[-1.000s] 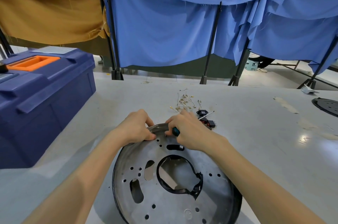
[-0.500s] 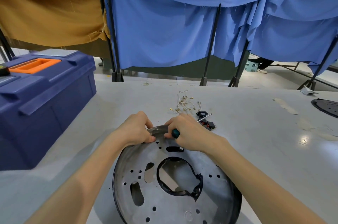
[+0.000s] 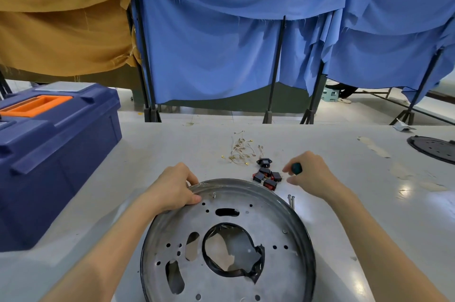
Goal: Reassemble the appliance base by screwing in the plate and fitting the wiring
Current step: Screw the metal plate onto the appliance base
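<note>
The left hand (image 3: 173, 188) is gripping the round metal plate (image 3: 229, 245) at its eleven o'clock rim. At the plate's one o'clock, the right hand (image 3: 311, 174) is curling around a green-handled screwdriver (image 3: 296, 168), hovering beside the black-and-red switches (image 3: 267, 176).

Scene is brightly and evenly lit from overhead. Specular glare patches sit on the table (image 3: 369, 178) to the right of the right hand (image 3: 312, 176), and another near the right forearm at the lower edge. Soft shadows fall beneath both forearms and left of the left hand (image 3: 172, 188). The metal plate (image 3: 270, 222) shows dull sheen along its rim. Wide-angle distortion bows the blue curtains (image 3: 221, 55) and toolbox (image 3: 56, 153) at the frame edges. Focus is sharp throughout; no motion blur.
</note>
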